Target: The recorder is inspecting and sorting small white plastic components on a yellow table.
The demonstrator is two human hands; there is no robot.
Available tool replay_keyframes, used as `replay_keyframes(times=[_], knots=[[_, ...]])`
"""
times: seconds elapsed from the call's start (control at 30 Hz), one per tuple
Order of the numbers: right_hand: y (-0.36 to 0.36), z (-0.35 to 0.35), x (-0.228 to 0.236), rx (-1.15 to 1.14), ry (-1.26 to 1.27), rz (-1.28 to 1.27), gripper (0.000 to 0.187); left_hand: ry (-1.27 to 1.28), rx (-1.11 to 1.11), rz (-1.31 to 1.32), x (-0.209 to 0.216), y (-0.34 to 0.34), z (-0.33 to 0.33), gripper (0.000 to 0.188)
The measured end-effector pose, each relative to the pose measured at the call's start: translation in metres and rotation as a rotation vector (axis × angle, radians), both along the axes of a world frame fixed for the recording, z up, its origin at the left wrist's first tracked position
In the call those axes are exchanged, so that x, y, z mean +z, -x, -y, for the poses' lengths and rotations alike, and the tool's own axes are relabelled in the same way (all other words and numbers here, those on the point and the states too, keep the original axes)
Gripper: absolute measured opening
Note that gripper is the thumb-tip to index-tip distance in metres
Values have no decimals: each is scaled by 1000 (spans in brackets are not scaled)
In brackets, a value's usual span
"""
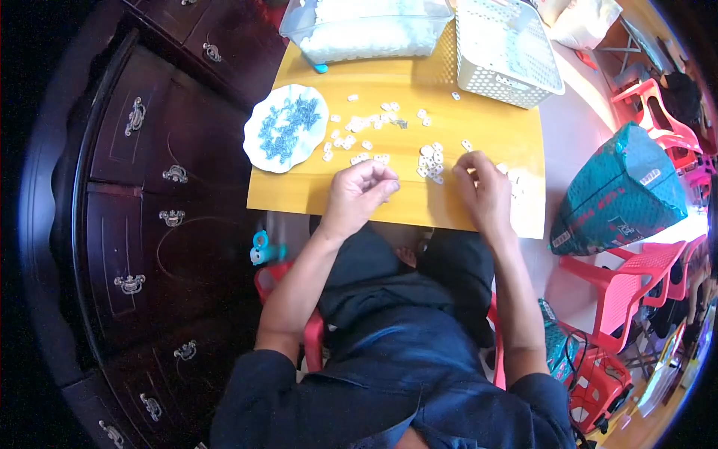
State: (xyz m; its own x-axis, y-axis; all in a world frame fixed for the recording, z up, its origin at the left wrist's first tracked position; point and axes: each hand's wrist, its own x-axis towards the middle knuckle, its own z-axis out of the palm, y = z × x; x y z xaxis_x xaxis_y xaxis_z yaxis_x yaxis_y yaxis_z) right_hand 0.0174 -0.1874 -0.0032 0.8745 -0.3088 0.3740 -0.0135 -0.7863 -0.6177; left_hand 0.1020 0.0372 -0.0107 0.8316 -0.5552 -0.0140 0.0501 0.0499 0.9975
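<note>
My left hand [357, 196] is over the near edge of the yellow tabletop [288, 191], its thumb and curled fingers pinched together. My right hand [486, 193] is to its right, fingers bent down and closed near the thumb. Whatever either hand may hold is too small or hidden to make out. Between the hands lies a cluster of small white plastic pieces with holes [430, 163]. More white pieces [366, 123] are scattered farther back and beside both hands. A few small dark metal bits [402, 123] lie among them. On the left, a white scalloped plate [258, 153] carries many small dark metal parts [288, 129].
A clear plastic bin [295, 37] full of white pieces stands at the back, beside a white perforated basket [516, 90]. Dark wooden cabinets [120, 224] line the left. A teal bag [617, 194] and red plastic chairs [621, 288] are on the right. A blue tape roll [259, 247] hangs below the table.
</note>
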Motion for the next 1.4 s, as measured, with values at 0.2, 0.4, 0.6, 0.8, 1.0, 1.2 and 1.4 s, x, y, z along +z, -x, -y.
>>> replay_keyframes(times=[0.2,0.4,0.6,0.8,1.0,1.2,1.4], knots=[[45,-30,-10,40,-1038,-47,14,18,-129,-106,0,23,30,4],[60,-28,-28,79,-1257,38,14,2,-204,-151,0,41,45,8],[64,-21,-29,94,-1312,34,13,34,-174,-207,4,48,54,11],[66,-18,-24,71,-1397,7,11,31,-99,-227,4,49,58,10],[65,-17,-18,70,-1418,-1,17,36,-49,-60,6,52,68,10],[66,-17,-16,57,-1458,-2,16,50,-56,-7,3,54,75,9],[67,-19,-25,59,-1454,6,13,10,-85,35,-1,53,77,8]])
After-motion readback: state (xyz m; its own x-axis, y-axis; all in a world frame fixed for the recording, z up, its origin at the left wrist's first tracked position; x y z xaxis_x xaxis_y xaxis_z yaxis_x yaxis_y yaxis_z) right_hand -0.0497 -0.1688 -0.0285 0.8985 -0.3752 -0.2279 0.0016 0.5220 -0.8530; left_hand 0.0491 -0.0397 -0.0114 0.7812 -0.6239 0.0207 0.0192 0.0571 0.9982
